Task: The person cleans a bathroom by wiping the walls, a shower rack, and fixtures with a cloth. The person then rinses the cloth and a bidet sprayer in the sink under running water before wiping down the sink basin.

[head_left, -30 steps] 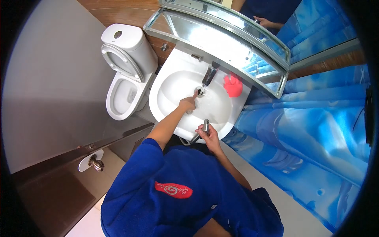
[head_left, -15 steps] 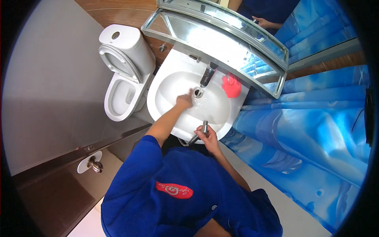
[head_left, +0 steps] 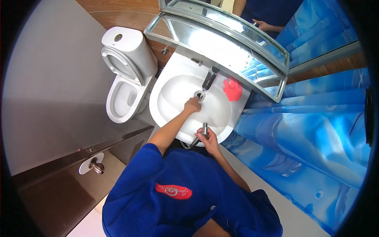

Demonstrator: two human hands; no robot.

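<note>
My left hand [head_left: 192,105] is in the white sink basin [head_left: 167,103], just below the drain [head_left: 199,95]. Its fingers look curled together, and anything inside them is hidden. Above the drain, the dark metal faucet [head_left: 209,80] points down into the basin, with a thin stream of water at its mouth. At the front rim my right hand [head_left: 210,142] is wrapped round a metal sprayer [head_left: 205,127], its head tilted up over the basin. A hose or handle end hangs below the rim. A pink glove [head_left: 233,90] lies on the sink's right ledge.
A white toilet [head_left: 124,98] with its lid raised stands left of the sink. Above the sink, a mirrored cabinet [head_left: 213,33] juts out. A blue shower curtain [head_left: 308,126] hangs on the right. A door knob [head_left: 97,166] is at lower left.
Since the middle frame, my left hand has moved right and up, back beside the drain. Its extended finger from the first frame is now curled. My right hand still holds the sprayer.
</note>
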